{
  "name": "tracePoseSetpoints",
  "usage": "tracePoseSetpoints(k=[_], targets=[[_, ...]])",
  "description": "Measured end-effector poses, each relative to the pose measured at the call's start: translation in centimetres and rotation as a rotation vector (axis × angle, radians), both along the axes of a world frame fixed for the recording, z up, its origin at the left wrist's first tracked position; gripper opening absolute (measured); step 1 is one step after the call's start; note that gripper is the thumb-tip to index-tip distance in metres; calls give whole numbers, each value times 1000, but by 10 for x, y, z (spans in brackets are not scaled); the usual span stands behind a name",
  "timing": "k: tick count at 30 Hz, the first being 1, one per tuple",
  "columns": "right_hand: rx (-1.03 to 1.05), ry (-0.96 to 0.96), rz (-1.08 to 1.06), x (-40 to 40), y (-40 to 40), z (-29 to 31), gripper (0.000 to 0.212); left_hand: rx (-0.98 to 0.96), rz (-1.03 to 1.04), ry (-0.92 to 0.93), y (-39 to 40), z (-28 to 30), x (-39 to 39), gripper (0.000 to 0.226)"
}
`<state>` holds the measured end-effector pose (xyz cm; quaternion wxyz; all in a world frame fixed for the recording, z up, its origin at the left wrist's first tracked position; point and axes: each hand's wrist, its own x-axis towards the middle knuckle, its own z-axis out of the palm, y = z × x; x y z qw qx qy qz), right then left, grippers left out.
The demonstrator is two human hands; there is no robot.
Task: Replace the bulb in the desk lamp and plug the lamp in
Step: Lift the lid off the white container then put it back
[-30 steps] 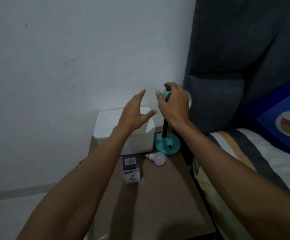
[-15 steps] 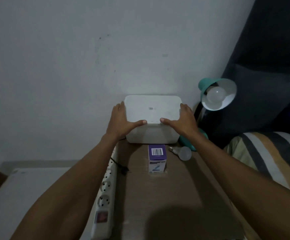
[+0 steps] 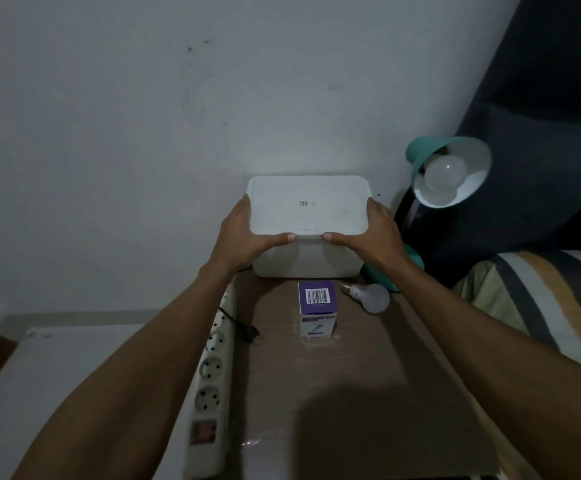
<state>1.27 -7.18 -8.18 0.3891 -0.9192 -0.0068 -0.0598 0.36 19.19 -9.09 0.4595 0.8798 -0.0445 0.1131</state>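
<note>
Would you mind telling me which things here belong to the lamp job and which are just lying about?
Belong to the job:
desk lamp with a bulb in its shade
loose bulb
purple bulb carton
black plug
power strip

Just lying about, as far as I can judge:
white lidded box, gripped by the left hand and right hand
striped bedding

The white storage box (image 3: pixel 308 216) looks like matt plastic, its lid smooth. The bench (image 3: pixel 351 393) has a brown wood-grain finish with a faint sheen. The lamp shade (image 3: pixel 450 174) is glossy teal outside, white within, holding a frosted bulb (image 3: pixel 445 173). The bulb carton (image 3: pixel 318 308) is printed cardboard. The power strip (image 3: pixel 209 382) is smooth white plastic.
</note>
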Motion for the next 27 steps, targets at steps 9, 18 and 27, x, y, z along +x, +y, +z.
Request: tracePoseSetpoints(k=[9, 18, 27], targets=[[107, -107, 12, -9, 9, 32, 117, 20, 28, -117, 6, 24, -8, 105], [71, -163, -27, -61, 17, 62, 107, 72, 12, -171, 14, 66, -62, 113], [-28, -88, -32, -173, -3, 41, 108, 27, 9, -144, -5, 49, -184, 111]])
